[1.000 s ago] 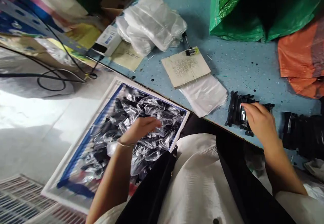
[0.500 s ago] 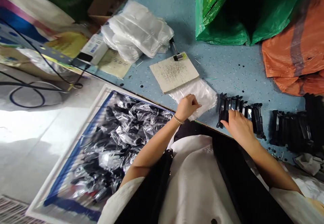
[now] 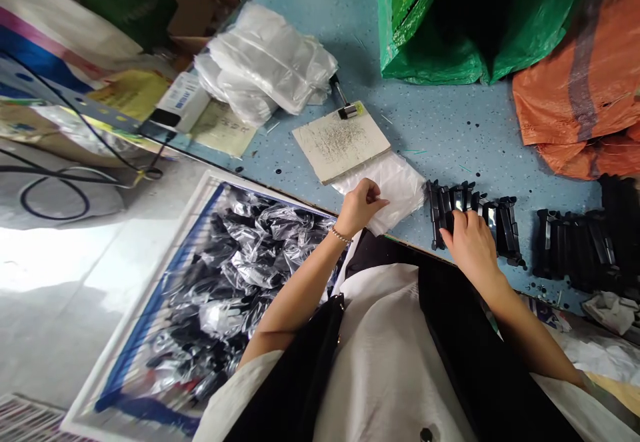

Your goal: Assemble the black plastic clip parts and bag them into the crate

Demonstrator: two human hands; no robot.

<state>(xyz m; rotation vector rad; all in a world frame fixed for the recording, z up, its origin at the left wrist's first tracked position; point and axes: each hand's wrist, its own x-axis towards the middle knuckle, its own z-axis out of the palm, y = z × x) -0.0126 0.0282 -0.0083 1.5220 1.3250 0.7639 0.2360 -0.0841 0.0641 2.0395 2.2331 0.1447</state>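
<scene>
My left hand (image 3: pixel 357 207) hovers at the near-left side of a stack of clear plastic bags (image 3: pixel 400 195). Its fingers are curled, with a gap between thumb and forefinger and nothing visible in it. To the right, my right hand (image 3: pixel 470 241) reaches over a row of slim black plastic parts (image 3: pixel 507 232) standing side by side. Thumb and fingers close around part of that row; how many pieces they grip is hidden under the hand. A pale board (image 3: pixel 340 145) with dark specks lies on the far edge of the bags.
A white-rimmed crate (image 3: pixel 130 309) of bagged black parts stands below the table's left edge. More black parts (image 3: pixel 573 249) lie at the right. Folded bags (image 3: pixel 273 55), a small metal-headed tool (image 3: pixel 345 105), a green sack (image 3: pixel 440 62) and an orange sack (image 3: pixel 555 109) occupy the back.
My left thumb and forefinger have parted a little, and that hand has shifted slightly left. My right hand stays at the row of black parts. The view has moved slightly.
</scene>
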